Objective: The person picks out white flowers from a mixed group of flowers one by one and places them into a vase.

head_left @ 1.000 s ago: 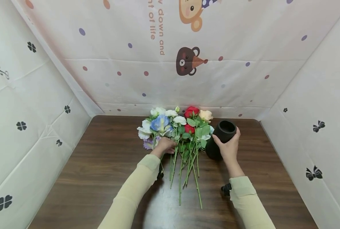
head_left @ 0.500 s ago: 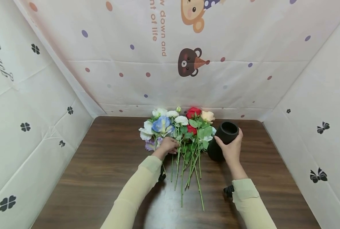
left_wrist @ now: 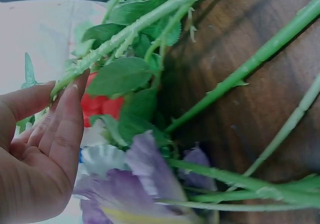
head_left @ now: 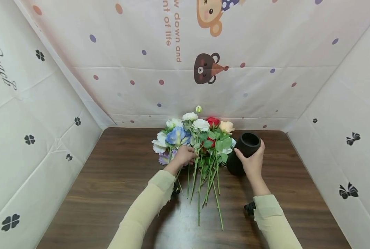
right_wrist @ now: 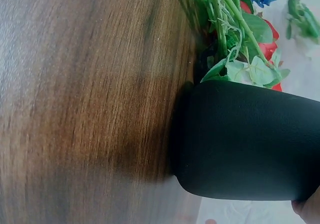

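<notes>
My left hand (head_left: 184, 157) pinches the green stem (left_wrist: 125, 33) of a white flower spray (head_left: 201, 125) between thumb and fingers. The spray has two white blooms and a pale bud (head_left: 198, 109), raised above the flowers around it. My right hand (head_left: 253, 162) grips the upper part of a black vase (head_left: 234, 163), which stands upright with its mouth facing up. In the right wrist view the vase (right_wrist: 250, 139) hides most of that hand. Between the hands, red roses (head_left: 213, 121), a peach rose (head_left: 226, 126) and a blue flower (head_left: 177, 135) lie bunched on the table.
Loose stems (head_left: 217, 207) fan toward the front of the brown wooden table (head_left: 110, 193). Purple petals (left_wrist: 150, 164) lie under the left hand. Patterned cloth walls (head_left: 135, 100) rise behind and on both sides. Leaves (right_wrist: 255, 71) reach right up to the vase.
The white spray in my left hand has risen up and away from the pile, its bud now higher against the back cloth. My right hand and the vase keep their place.
</notes>
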`<state>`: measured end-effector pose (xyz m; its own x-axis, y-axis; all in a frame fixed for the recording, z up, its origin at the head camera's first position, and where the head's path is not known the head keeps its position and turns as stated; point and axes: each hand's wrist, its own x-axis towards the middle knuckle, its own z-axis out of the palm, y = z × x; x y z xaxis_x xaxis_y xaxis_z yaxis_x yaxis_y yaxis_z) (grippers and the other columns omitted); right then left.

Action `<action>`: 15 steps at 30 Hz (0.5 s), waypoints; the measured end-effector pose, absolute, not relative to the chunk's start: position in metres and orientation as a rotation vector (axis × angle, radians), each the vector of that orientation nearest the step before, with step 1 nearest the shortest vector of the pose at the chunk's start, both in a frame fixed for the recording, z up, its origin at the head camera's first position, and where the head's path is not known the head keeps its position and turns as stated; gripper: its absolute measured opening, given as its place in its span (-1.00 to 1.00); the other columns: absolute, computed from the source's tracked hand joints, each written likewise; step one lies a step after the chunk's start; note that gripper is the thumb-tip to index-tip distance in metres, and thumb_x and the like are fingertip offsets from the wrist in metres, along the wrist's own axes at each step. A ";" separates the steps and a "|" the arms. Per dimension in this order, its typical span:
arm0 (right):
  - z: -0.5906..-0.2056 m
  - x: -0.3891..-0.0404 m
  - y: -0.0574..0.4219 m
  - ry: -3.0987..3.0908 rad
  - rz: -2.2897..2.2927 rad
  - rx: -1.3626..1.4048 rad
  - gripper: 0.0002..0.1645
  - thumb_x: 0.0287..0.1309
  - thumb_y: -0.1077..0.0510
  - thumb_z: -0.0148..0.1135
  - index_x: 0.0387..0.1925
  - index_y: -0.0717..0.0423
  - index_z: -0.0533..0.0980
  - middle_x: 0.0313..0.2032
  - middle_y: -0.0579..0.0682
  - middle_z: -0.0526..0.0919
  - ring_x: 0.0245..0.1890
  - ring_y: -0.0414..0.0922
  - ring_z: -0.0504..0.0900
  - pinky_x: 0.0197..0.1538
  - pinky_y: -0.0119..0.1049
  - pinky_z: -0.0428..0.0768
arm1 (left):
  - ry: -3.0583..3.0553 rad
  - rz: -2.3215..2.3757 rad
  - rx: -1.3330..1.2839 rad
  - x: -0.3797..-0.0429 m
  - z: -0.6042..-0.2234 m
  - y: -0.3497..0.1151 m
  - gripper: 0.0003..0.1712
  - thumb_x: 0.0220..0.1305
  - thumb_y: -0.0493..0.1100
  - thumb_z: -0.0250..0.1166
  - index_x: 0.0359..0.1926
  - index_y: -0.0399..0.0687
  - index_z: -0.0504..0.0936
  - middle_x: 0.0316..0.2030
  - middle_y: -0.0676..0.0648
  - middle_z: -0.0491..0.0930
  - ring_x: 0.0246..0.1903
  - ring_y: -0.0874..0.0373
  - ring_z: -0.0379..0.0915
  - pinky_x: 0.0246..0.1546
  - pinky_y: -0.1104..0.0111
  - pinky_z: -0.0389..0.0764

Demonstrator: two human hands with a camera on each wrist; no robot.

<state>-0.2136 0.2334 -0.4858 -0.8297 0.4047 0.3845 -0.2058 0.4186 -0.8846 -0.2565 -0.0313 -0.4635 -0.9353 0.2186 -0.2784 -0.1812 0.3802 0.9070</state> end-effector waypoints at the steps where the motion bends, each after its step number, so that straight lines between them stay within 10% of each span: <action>1: -0.486 -0.213 0.233 -2.117 1.435 -0.166 0.18 0.03 0.28 0.56 0.51 0.28 0.01 0.42 0.36 0.22 0.42 0.27 0.30 0.48 0.25 0.22 | 2.306 1.558 0.047 -0.256 -0.462 -0.031 -0.87 0.40 -0.32 0.27 -0.18 -0.34 0.69 -0.16 -0.25 0.66 -0.52 0.16 0.55 -0.09 0.01 0.75; 7: -0.485 -0.213 0.234 -2.118 1.432 -0.164 0.17 0.03 0.27 0.56 0.51 0.29 0.01 0.41 0.37 0.22 0.42 0.27 0.30 0.48 0.25 0.21 | 2.435 1.448 0.194 -0.252 -0.448 -0.027 -0.52 0.45 -0.25 0.25 -0.62 0.03 0.29 -0.64 0.04 0.36 -0.47 -0.06 0.60 -0.15 -0.02 0.72; 15: -0.483 -0.212 0.234 -2.124 1.448 -0.167 0.16 0.03 0.28 0.56 0.51 0.28 0.02 0.40 0.36 0.23 0.41 0.26 0.31 0.48 0.25 0.21 | 2.644 1.356 0.484 -0.242 -0.423 -0.023 -0.38 0.46 -0.21 0.25 -0.63 0.06 0.04 -0.72 0.10 -0.04 -0.66 0.18 -0.12 -0.48 0.35 0.11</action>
<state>-0.2118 0.2338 -0.4832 -0.8363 0.3998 0.3752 -0.2032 0.4097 -0.8893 -0.2424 -0.0232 -0.4226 -0.9399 0.3401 0.0292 0.2223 0.5448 0.8086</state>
